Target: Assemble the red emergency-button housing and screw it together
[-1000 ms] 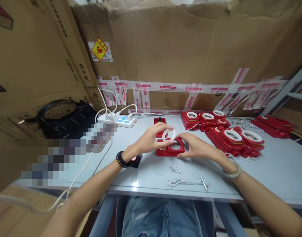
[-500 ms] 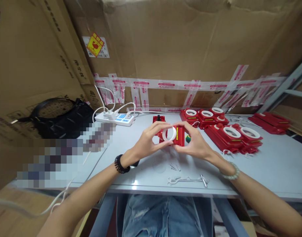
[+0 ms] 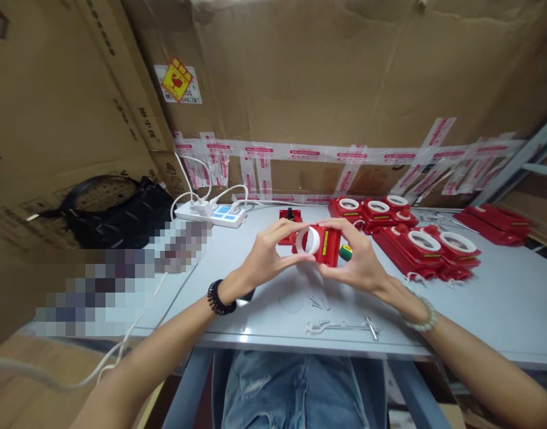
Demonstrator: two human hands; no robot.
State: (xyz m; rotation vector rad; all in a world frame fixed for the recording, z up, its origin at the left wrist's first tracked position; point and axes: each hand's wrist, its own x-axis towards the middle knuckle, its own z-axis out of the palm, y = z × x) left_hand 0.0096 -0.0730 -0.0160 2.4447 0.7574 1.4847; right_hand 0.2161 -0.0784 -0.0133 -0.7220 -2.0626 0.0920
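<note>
As we pinch the white ring [image 3: 317, 241] in our left grip [image 3: 269, 253] and clasp the red housing [image 3: 333, 246] in our right grip [image 3: 363, 256], uneven squeezing could skew the ring.

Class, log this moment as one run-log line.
left hand: holds white ring | right hand: holds red housing | screws: on table

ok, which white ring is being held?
The white ring in the left hand, against the red housing gripped by the right hand. The other white rings sit on red units on the table.
</note>
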